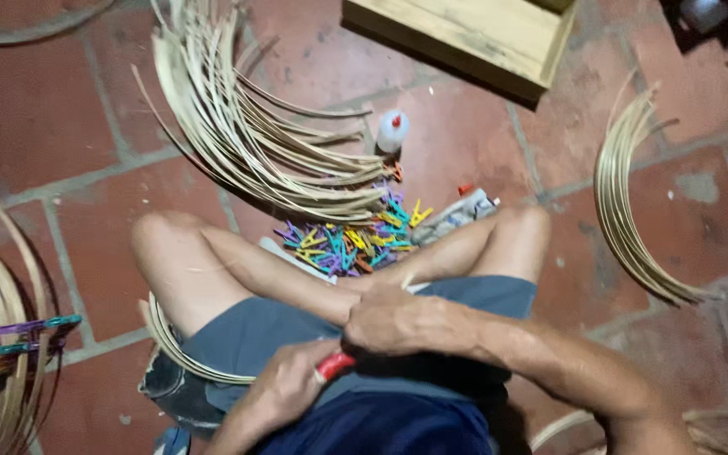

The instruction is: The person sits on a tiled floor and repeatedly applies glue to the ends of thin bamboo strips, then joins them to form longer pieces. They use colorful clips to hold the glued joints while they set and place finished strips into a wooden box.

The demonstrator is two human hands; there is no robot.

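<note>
The red-handled tool (334, 365) sits in your lap, its handle poking out from between the curled fingers of your left hand (284, 389), which close around it. Your right hand (389, 318) lies just above, fingers folded, possibly pinching a thin cane strip (191, 358); I cannot tell. Beyond your crossed legs, coloured clothespins (351, 240) litter the tiled floor (35, 126) beside a bundle of cane strips (246, 139).
</note>
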